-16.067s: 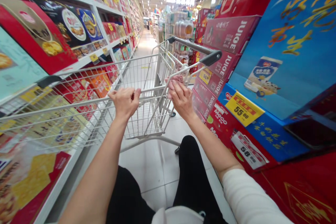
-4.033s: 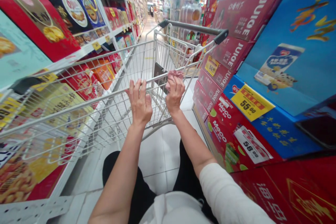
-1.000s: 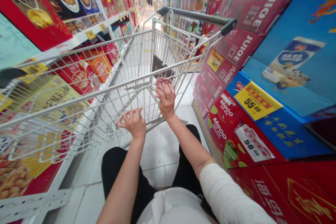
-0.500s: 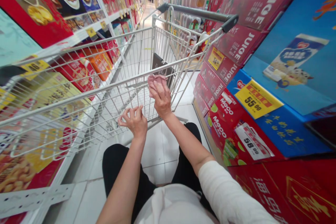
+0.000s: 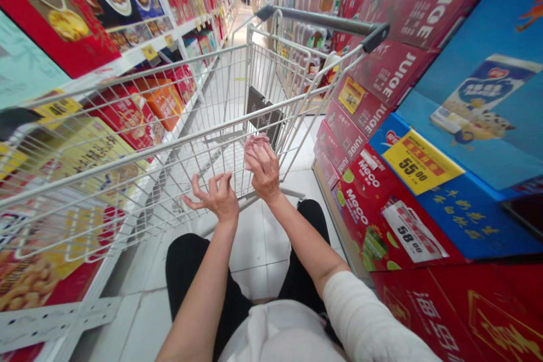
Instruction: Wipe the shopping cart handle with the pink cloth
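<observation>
The right hand [image 5: 264,172] is closed over a crumpled pink cloth [image 5: 256,146], which lies at the wire side of the shopping cart [image 5: 224,126], just below the upper rail. The left hand [image 5: 219,197] is partly open at the same side, lower down, its fingers spread and bent; whether they grip a wire cannot be told. The cart stands on the tiled floor [image 5: 248,263], its grey handle [image 5: 318,18] at the far end. Shelves [image 5: 136,55] of boxed goods flank it to the left; stacked cartons [image 5: 367,209] stand to the right, one yellow price tag [image 5: 423,162] reading 55.00.
</observation>
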The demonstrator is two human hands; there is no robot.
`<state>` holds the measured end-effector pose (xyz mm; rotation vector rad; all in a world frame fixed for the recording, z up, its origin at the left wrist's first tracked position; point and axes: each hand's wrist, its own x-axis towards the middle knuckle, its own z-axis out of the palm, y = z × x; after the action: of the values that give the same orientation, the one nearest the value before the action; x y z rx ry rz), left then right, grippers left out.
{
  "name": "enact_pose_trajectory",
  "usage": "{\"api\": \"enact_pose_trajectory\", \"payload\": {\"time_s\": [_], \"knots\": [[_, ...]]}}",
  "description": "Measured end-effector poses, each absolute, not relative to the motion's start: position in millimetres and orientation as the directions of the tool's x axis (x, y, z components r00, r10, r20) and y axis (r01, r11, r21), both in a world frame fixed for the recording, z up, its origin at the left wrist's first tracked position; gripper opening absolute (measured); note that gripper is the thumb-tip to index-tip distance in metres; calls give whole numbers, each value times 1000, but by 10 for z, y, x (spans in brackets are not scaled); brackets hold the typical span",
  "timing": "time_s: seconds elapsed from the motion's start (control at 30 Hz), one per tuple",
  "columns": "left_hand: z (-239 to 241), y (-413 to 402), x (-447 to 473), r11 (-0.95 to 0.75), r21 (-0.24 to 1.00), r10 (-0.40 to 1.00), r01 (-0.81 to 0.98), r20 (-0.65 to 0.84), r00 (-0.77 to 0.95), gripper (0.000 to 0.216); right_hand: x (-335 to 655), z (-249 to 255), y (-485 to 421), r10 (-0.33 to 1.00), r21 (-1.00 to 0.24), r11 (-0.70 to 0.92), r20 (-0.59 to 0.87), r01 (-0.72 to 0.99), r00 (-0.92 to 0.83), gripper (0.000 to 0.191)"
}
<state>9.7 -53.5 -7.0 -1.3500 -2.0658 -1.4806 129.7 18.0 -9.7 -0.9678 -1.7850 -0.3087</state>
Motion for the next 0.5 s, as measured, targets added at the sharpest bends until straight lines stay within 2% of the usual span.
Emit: {"api": "enact_pose_trajectory", "payload": {"time_s": [0.13,0.23,0.5], "knots": [[-66,-523,116,41,642,531,766,635,-561,32,1259,-268,142,510,-211,637,837,742,-200,33],[-60,-522,115,11,656,543,755,630,-556,33,1275,-436,51,490,-178,661,839,729,-239,27],[-110,-533,83,-14,617,532,787,671,-517,29,1302,-76,284,466,-292,634,883,716,-53,38]]}}
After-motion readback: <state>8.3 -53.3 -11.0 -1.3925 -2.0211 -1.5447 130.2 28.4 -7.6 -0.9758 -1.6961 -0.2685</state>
